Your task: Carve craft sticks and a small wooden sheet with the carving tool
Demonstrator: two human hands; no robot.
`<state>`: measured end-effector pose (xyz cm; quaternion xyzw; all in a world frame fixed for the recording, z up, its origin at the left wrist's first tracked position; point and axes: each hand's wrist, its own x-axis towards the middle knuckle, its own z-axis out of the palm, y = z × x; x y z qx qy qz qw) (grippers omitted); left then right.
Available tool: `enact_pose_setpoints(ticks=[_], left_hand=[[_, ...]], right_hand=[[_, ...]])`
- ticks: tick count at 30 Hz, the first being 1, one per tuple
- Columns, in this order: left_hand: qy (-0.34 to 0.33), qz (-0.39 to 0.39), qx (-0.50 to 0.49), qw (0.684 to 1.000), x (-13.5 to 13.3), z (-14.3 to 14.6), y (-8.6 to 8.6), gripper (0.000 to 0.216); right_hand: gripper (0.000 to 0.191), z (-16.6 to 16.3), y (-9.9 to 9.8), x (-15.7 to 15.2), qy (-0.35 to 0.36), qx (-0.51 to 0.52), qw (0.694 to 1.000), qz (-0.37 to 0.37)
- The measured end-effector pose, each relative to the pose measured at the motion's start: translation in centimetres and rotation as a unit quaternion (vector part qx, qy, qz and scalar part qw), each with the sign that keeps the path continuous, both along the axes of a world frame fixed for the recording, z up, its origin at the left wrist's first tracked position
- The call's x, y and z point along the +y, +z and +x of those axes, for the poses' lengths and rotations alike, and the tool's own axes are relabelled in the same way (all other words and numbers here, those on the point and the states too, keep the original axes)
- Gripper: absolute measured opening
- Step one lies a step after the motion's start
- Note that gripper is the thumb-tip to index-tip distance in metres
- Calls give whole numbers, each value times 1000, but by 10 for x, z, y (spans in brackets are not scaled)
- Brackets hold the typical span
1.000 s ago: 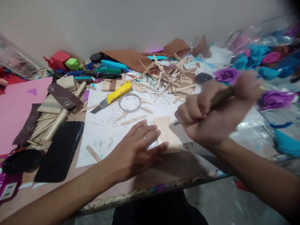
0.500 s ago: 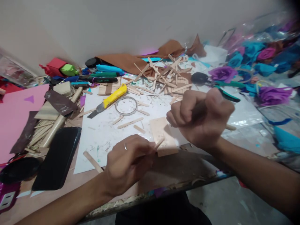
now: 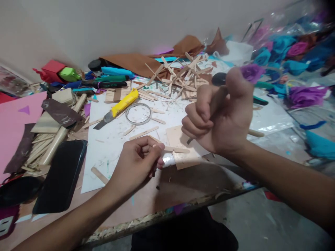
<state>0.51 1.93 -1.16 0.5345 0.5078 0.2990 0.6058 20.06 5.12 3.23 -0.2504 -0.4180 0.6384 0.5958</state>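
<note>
At the left, a pink sheet and a black phone lie on a brown table, with a red box at the far edge under a plain grey wall. Rightward, a white sheet speckled with shavings bears a yellow knife and, beside it, a thin ring. In the near middle, the left hand is curled, thumb and fingers pinching a flat wooden stick. The stick's free end points right, over a wooden board; whether they touch cannot be told. Beyond is a loose pile of sticks. Just right, the right hand is raised, fingers wrapped around a dark tool, its tip poking out low. The step seems to be placing the stick at the board; working it there would call for a steady pinch, fingertips clear of the tip. At the far right are purple flowers; nearer, below the table edge, a grey floor.
</note>
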Motion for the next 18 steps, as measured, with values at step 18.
enact_pose_setpoints(ticks=[18], left_hand=[[-14, 48, 8, 999, 2, 1, -4, 32]], right_hand=[[62, -3, -12, 0, 84, 13, 994, -73]])
